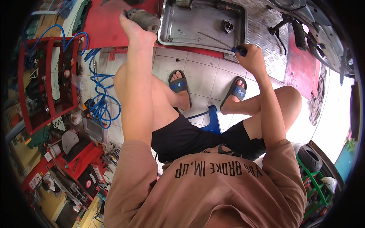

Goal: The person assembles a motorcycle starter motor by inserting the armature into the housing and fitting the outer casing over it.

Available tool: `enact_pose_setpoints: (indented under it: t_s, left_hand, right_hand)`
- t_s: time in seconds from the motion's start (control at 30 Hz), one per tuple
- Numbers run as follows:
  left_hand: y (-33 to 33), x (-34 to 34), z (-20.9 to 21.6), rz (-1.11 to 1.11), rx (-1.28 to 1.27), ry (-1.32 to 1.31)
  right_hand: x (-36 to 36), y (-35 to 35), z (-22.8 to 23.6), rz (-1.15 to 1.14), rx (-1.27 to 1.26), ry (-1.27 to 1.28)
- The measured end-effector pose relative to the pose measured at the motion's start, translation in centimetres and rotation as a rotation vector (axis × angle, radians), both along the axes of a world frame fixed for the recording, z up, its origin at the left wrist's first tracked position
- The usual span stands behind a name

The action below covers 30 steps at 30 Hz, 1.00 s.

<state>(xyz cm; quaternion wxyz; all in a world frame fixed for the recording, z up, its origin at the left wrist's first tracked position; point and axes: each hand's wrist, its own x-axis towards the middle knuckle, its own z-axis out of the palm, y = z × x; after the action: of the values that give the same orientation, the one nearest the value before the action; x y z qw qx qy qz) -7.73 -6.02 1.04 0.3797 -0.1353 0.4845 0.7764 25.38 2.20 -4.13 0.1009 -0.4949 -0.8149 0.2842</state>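
At the far left of centre, my left hand [136, 31] is closed around a grey, grimy cylindrical metal part [145, 20], which looks like a small motor housing. Its fingers are partly hidden by the wrist and the part. My right hand [251, 57] grips a screwdriver [238, 51] by its blue handle. The thin shaft points left over a shallow metal tray [186, 24]. Inside the tray lie a small dark part with coppery bits [228, 26], a short metal cylinder [184, 3] at the far edge and a dark rod-like piece [223, 6].
The tray sits on a red platform [104, 28] beside chequered metal plate [266, 57]. Motorcycle parts [298, 34] overhang at the far right. A coiled blue hose [99, 108] and red shelf frame [49, 76] stand left. A blue stool [213, 119] is beneath me.
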Motion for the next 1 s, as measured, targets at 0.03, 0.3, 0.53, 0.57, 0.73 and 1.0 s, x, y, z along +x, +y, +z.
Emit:
enact_pose_setpoints:
  t_s: [0.03, 0.3, 0.53, 0.57, 0.73, 1.0]
  left_hand:
    - [0.0, 0.0, 0.0, -0.010, 0.002, 0.010]
    - [-0.2, 0.0, 0.1, -0.007, -0.008, 0.022]
    - [-0.2, -0.2, -0.1, -0.014, 0.008, 0.017]
    - [-0.2, -0.2, -0.1, -0.016, 0.019, 0.016]
    - [-0.1, -0.2, -0.2, 0.003, 0.005, 0.018]
    - [-0.1, -0.2, -0.2, -0.010, 0.022, 0.021]
  right_hand:
    - [0.2, 0.2, 0.0, 0.000, -0.010, -0.021]
    - [1.0, 0.5, 0.9, -0.021, -0.037, -0.108]
    - [0.9, 0.4, 0.9, -0.005, -0.008, -0.063]
    - [0.9, 0.4, 0.8, -0.007, -0.015, -0.068]
    - [1.0, 0.3, 0.6, -0.011, -0.050, -0.077]
    - [1.1, 0.3, 0.9, 0.021, -0.017, -0.084]
